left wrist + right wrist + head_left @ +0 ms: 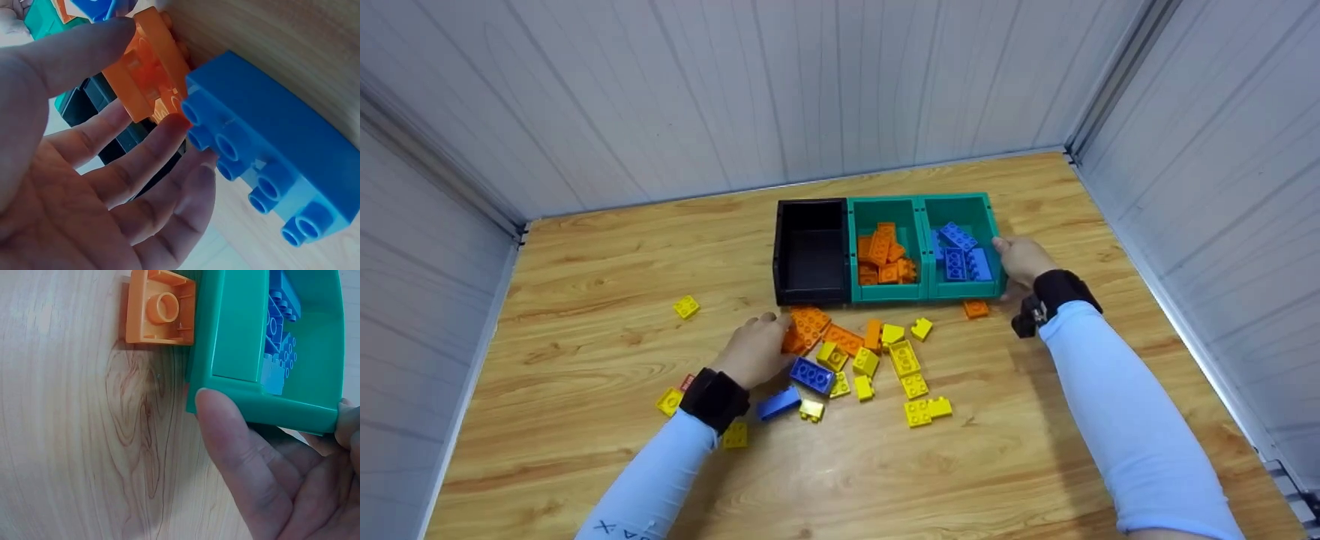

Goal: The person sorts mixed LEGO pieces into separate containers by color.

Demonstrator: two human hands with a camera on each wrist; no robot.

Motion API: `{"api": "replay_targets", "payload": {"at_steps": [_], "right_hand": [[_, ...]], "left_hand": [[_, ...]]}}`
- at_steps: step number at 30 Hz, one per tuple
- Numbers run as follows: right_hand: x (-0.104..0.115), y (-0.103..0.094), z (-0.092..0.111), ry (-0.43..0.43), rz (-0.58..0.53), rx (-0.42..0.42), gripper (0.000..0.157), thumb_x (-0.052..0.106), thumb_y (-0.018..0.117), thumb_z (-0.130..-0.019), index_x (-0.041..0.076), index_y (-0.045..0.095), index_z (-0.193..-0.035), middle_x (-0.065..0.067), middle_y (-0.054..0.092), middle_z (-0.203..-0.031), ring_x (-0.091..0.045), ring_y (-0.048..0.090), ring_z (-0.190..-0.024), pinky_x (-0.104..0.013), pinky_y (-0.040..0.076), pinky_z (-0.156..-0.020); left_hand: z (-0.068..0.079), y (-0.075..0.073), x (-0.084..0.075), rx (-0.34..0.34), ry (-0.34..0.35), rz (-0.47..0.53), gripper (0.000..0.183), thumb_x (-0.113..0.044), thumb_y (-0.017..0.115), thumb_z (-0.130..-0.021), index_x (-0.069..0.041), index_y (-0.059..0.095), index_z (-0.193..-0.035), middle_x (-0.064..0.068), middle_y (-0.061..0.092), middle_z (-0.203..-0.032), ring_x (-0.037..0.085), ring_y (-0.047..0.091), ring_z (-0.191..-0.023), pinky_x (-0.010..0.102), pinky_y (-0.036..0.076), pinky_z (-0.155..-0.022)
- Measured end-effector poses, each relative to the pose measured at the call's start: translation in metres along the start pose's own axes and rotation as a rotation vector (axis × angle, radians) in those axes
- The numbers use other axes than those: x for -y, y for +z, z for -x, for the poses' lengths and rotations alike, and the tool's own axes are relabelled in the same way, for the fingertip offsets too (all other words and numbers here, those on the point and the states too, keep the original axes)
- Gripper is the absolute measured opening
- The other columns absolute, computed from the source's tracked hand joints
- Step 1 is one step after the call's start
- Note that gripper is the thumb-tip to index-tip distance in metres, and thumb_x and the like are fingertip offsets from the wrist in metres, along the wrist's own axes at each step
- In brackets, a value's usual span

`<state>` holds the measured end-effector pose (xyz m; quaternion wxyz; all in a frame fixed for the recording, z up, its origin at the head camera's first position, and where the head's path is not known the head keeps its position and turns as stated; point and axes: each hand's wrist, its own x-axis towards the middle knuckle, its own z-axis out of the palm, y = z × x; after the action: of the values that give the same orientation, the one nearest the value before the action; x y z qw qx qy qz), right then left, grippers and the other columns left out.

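Observation:
My left hand point(754, 349) reaches in at the left end of the loose bricks. Between its thumb and fingertips it pinches an orange toy building brick point(135, 93). A long blue brick point(270, 124) lies right beside those fingertips, studs toward the hand. My right hand point(1027, 259) grips the outer side of the right green bin point(964, 291), thumb at its front corner in the right wrist view. Blue bricks point(958, 236) lie in that bin. Near its front wall rests a small orange brick point(162, 308).
The middle green bin point(886, 294) contains orange bricks point(880, 244); a black bin point(812, 294) joins it on the left. Several yellow bricks point(904, 358) are scattered in front, and another yellow brick point(686, 307) lies farther left. Pale panel walls point(780, 97) enclose the wooden table point(607, 300).

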<state>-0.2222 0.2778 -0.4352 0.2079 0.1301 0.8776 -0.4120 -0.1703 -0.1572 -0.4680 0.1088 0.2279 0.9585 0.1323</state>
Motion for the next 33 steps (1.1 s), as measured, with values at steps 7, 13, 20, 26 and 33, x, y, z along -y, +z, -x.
{"api": "replay_targets", "payload": {"at_steps": [7,13,20,26,33], "right_hand": [[0.000,-0.001,0.000,0.003,-0.007,-0.011,0.056,0.034,0.020,-0.110,0.004,0.023,-0.157,-0.029,0.037,-0.148,-0.045,0.044,-0.128,-0.049,0.056,-0.080],[0.000,-0.004,-0.002,0.012,0.016,-0.015,0.056,0.035,0.020,-0.110,0.003,0.025,-0.156,-0.028,0.037,-0.149,-0.043,0.045,-0.128,-0.048,0.056,-0.080],[-0.002,-0.002,-0.005,0.018,0.015,-0.009,0.057,0.036,0.020,-0.110,0.004,0.024,-0.157,-0.027,0.036,-0.150,-0.042,0.044,-0.129,-0.048,0.056,-0.080],[-0.001,0.000,-0.002,0.013,0.006,-0.011,0.057,0.037,0.020,-0.109,0.004,0.025,-0.156,-0.029,0.040,-0.145,-0.043,0.054,-0.116,-0.049,0.058,-0.075],[0.003,0.002,-0.003,0.027,-0.038,-0.006,0.056,0.036,0.021,-0.110,0.006,0.024,-0.157,-0.027,0.038,-0.148,-0.043,0.048,-0.123,-0.050,0.056,-0.080]], "left_hand": [[-0.003,-0.003,-0.006,-0.029,0.019,0.024,0.024,-0.015,0.074,-0.089,-0.004,0.069,-0.111,0.013,0.063,-0.099,0.028,0.059,-0.088,0.042,0.052,-0.077],[-0.018,-0.014,-0.023,-0.130,0.118,0.067,0.018,-0.005,0.074,-0.088,-0.002,0.073,-0.106,0.013,0.066,-0.098,0.028,0.062,-0.088,0.040,0.053,-0.079],[-0.062,-0.035,-0.060,-0.213,0.241,0.106,0.019,-0.014,0.073,-0.092,-0.006,0.074,-0.109,0.010,0.069,-0.104,0.029,0.061,-0.097,0.040,0.049,-0.087],[-0.102,-0.039,-0.087,-0.181,0.292,0.064,0.019,-0.015,0.070,-0.094,-0.006,0.073,-0.111,0.009,0.070,-0.107,0.027,0.062,-0.101,0.038,0.047,-0.093],[-0.124,-0.031,-0.093,-0.132,0.297,0.044,0.019,-0.008,0.068,-0.094,-0.006,0.073,-0.112,0.011,0.070,-0.111,0.029,0.061,-0.105,0.039,0.045,-0.098]]}}
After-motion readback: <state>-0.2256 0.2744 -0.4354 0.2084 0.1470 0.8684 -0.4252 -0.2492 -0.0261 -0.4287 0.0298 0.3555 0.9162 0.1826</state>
